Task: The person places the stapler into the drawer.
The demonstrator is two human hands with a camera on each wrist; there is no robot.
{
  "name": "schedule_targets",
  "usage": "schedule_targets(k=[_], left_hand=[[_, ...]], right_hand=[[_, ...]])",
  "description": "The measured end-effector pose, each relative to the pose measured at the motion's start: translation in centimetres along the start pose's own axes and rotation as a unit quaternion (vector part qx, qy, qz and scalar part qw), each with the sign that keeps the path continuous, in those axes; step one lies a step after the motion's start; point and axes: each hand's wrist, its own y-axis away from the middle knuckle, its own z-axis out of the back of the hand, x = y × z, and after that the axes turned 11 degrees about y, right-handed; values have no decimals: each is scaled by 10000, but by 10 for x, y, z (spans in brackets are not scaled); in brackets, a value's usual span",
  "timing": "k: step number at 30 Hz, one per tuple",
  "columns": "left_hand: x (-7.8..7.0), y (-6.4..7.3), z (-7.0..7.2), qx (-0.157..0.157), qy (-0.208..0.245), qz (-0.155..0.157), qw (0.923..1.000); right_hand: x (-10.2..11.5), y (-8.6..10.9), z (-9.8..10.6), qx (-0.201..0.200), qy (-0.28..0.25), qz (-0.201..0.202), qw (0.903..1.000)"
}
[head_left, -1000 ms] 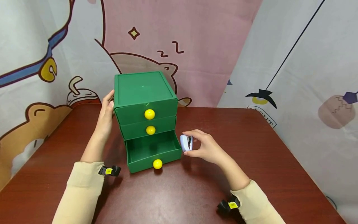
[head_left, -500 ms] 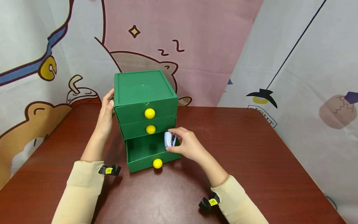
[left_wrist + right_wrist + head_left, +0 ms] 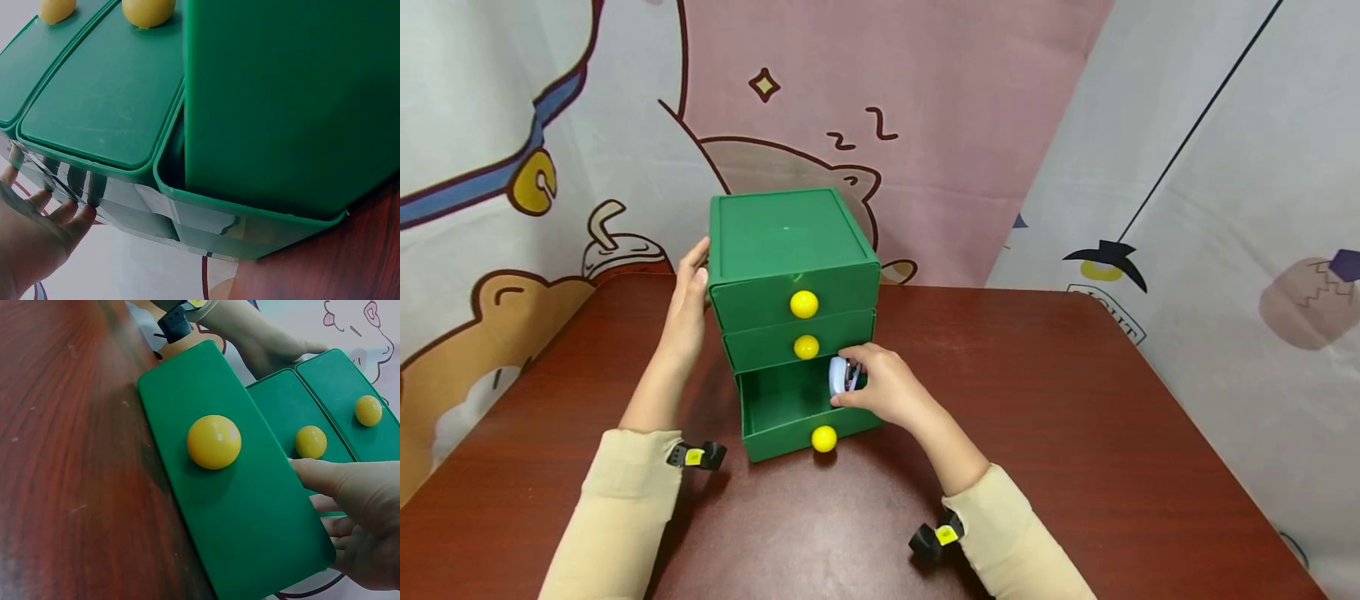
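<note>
A green cabinet (image 3: 790,237) with three drawers and yellow ball knobs stands on the table, its bottom drawer (image 3: 782,437) pulled out. My right hand (image 3: 887,385) pinches a small pale-blue stapler (image 3: 838,377) between thumb and fingers, over the right part of that drawer. In the right wrist view the drawer front (image 3: 250,494) hides the stapler, and the hand (image 3: 369,519) reaches behind its top edge. My left hand (image 3: 685,308) rests against the cabinet's left side; in the left wrist view its straight fingers (image 3: 75,219) touch the side wall.
The dark red-brown table (image 3: 1075,467) stretches out in front and to the right of the cabinet. Behind it hangs a printed cloth (image 3: 970,150) with cartoon animals. A black wrist camera (image 3: 936,537) sits on the right wrist, close above the table.
My right hand has carried the stapler leftward from beside the bottom drawer to over its inside. The left hand stays against the cabinet, and the drawer has not moved.
</note>
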Motion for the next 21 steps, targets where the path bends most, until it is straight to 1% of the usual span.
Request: schedule_targets(k=[4,10,16,21], left_hand=[[2,0,-1,-15,-7,22,10000],[2,-1,0,1,-49,24,10000],[4,-2,0,15,-40,10,10000],[4,-1,0,7,41,-15,10000]], right_hand=[[-2,-4,0,292,13,221,9993],[-3,-14,-1,590,103,535,9968],[-3,-20,-3,908,291,608,9936],[-4,-20,-3,1010,101,594,9931]])
